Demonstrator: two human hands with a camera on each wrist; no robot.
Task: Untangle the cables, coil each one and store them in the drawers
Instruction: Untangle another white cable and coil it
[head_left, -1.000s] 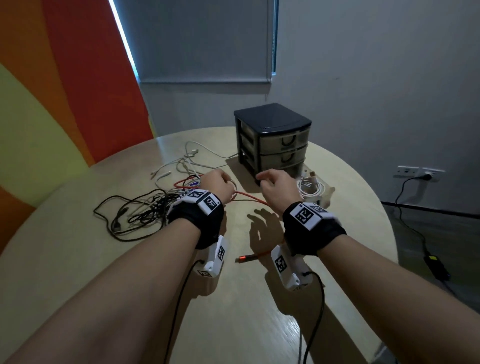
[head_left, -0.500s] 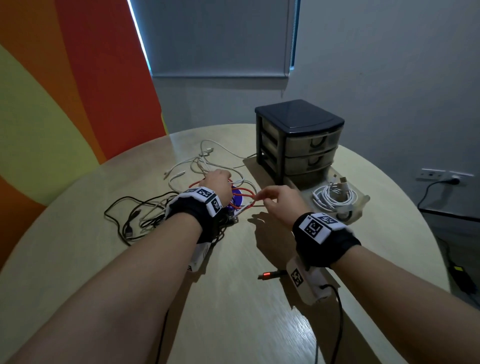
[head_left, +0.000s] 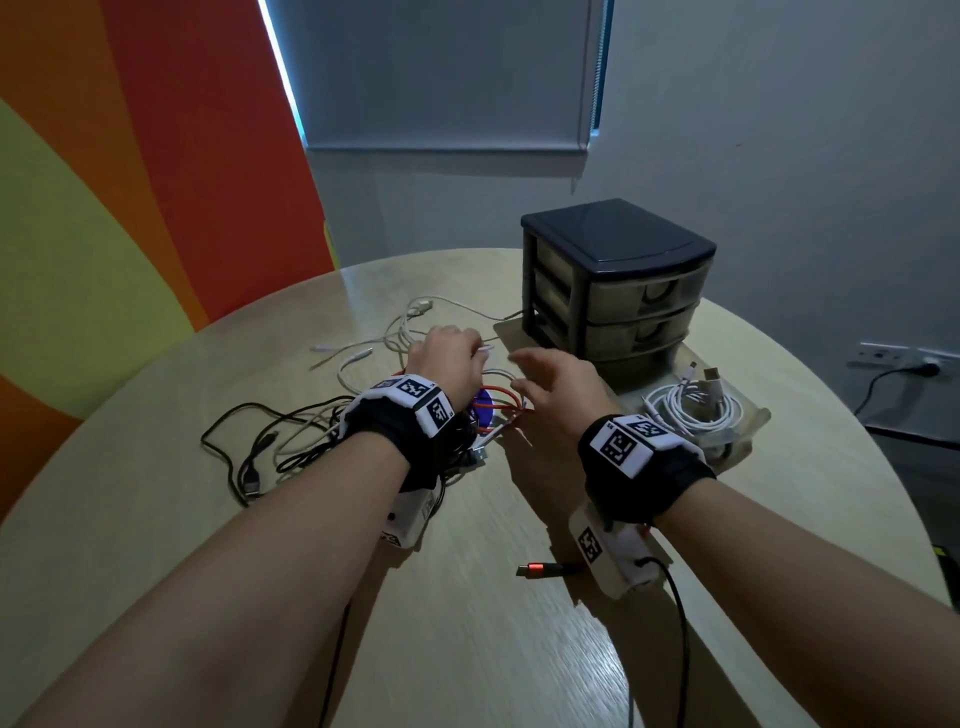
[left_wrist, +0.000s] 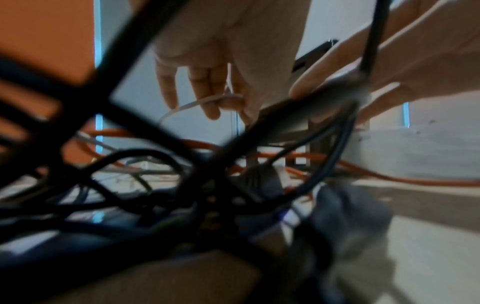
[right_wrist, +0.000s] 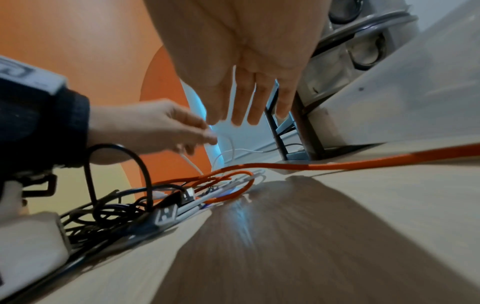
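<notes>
I am pinching a white cable (left_wrist: 200, 101) in my left grip (head_left: 448, 358); my right grip (head_left: 558, 387), now released from the orange cable (right_wrist: 311, 165), is reaching across.

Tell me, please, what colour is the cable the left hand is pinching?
White cable, clearest in the left wrist view.

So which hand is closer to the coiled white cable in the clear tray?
Right hand, just left of the coiled white cable; left hand is farther left.
</notes>
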